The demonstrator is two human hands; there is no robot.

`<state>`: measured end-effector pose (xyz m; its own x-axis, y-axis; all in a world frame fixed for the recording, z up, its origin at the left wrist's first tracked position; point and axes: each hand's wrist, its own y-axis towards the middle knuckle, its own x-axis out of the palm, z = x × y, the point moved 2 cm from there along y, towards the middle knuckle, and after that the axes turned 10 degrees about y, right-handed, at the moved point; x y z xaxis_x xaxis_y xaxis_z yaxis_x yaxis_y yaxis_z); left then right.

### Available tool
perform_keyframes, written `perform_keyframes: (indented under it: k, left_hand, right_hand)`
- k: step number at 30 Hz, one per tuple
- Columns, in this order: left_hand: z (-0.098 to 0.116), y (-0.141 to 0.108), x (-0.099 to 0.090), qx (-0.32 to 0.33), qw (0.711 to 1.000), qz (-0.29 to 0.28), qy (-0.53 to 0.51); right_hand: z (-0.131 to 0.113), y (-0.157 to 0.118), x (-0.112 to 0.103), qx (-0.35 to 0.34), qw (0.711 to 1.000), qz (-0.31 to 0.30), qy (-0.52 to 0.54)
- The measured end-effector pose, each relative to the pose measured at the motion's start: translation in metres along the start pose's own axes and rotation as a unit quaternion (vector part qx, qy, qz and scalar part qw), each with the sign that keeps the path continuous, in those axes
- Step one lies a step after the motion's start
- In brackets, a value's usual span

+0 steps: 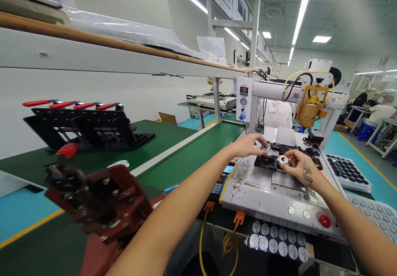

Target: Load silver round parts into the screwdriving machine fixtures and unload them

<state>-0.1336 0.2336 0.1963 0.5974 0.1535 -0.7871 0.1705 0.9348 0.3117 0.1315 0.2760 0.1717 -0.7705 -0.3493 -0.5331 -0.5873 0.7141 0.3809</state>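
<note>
Small round silver disc (283, 159) held flat above a black fixture (266, 162); another, seemingly ring-shaped silver part (265, 146) at its ten o'clock.

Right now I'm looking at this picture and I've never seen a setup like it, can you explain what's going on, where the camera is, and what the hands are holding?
The picture comes from a camera worn on a person's head, looking forward and down at their two bare arms. The setting is a factory workbench. In front stands a white benchtop machine with a small display, hoses and a brass-coloured head. On its metal plate sits a black fixture. The left hand pinches a small shiny metal part over that fixture. The right hand holds a round silvery disc beside it. Trays of similar discs lie near the front edge, and a dark tray lies to the right. Red-handled black clamp jigs rest on the green bench at left.
</note>
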Motion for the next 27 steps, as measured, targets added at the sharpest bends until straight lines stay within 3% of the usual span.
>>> perform_keyframes:
  k: [5, 10, 17, 23, 27]
  left_hand:
    - [0.009, -0.036, -0.015, -0.003, 0.994, 0.08, -0.071]
    - [0.014, -0.067, -0.017, 0.006, 0.987, 0.115, -0.11]
    - [0.011, -0.093, -0.014, 0.013, 0.984, 0.136, -0.115]
    - [0.017, -0.111, -0.011, 0.074, 0.978, 0.16, -0.113]
    - [0.018, -0.118, -0.009, 0.073, 0.976, 0.169, -0.121]
  right_hand:
    - [0.001, 0.048, 0.023, -0.019, 0.993, -0.095, -0.061]
    - [0.01, 0.07, 0.034, -0.004, 0.981, -0.16, -0.108]
    - [-0.002, 0.071, 0.031, -0.004, 0.969, -0.202, -0.144]
    - [-0.009, 0.059, 0.031, -0.006, 0.969, -0.19, -0.155]
    - [-0.008, 0.06, 0.033, 0.006, 0.97, -0.185, -0.155]
